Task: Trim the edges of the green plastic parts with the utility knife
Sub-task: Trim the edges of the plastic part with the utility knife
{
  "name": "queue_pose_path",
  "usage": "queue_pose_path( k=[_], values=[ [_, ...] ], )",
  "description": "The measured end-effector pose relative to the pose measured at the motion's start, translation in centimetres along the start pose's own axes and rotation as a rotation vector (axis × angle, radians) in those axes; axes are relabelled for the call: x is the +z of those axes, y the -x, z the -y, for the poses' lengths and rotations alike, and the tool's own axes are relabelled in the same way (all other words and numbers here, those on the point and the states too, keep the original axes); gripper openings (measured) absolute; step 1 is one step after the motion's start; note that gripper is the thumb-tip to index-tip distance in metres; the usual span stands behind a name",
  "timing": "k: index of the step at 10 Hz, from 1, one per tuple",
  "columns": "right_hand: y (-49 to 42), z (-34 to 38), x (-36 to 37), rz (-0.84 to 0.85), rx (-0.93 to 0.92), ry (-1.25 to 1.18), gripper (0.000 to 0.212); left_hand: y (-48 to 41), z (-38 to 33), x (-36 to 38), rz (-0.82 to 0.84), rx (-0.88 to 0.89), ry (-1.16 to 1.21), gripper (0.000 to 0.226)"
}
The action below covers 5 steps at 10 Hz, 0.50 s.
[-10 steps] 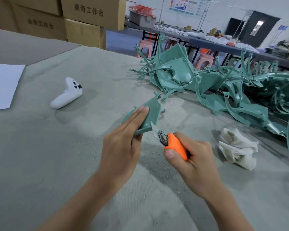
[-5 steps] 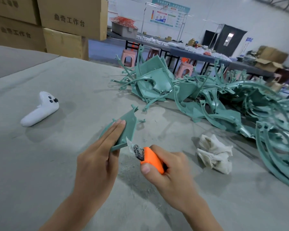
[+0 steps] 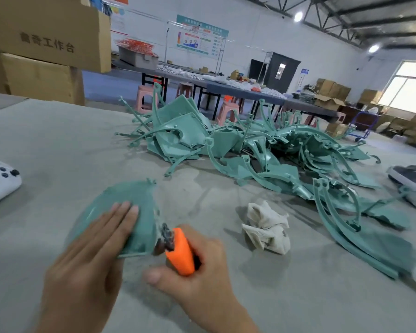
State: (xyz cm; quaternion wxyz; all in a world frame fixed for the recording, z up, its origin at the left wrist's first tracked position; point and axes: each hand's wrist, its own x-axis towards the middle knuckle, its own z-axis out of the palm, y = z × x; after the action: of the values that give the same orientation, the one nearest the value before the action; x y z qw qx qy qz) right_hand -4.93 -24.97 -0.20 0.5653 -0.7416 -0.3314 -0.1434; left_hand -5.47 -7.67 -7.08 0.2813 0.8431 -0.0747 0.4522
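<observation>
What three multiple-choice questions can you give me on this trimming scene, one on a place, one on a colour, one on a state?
1. The crumpled cloth lies: A) right of the utility knife, on the table; B) left of it; C) on top of it.
2. The knife's handle is: A) blue; B) orange; C) white.
3. The left hand has its fingers: A) clenched; B) round the knife; C) straight on the green part.
Answers: A, it lies past the right hand; B, orange shows in that grip; C, they lie flat on it.
</observation>
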Motion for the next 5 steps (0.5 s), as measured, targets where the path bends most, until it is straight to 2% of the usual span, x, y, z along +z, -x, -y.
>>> queue_pose_path(
  k=[1,3,4,5],
  values=[
    [0.0,0.1,0.3,-0.015,0.094,-0.117,0.036,-1.2,-1.2,-1.2,-0.058,0.285,-0.058,0.039],
    [-0.2,-0.5,-0.3,0.098,0.283,-0.362,0.029,-2.0,-1.8,-1.5,-0.040,0.350,-0.153,0.035],
    [-0.6,-0.8,-0.8,0.038,0.323,-0.342,0.032,-2.3,-2.2,-1.5,-0.043,0.392,-0.162,0.036],
    [-1.3,-1.0,-1.5,-0.126,0.372,-0.357,0.018,-2.1,-2.3,-1.5,-0.011,0.465,-0.117,0.037]
  ],
)
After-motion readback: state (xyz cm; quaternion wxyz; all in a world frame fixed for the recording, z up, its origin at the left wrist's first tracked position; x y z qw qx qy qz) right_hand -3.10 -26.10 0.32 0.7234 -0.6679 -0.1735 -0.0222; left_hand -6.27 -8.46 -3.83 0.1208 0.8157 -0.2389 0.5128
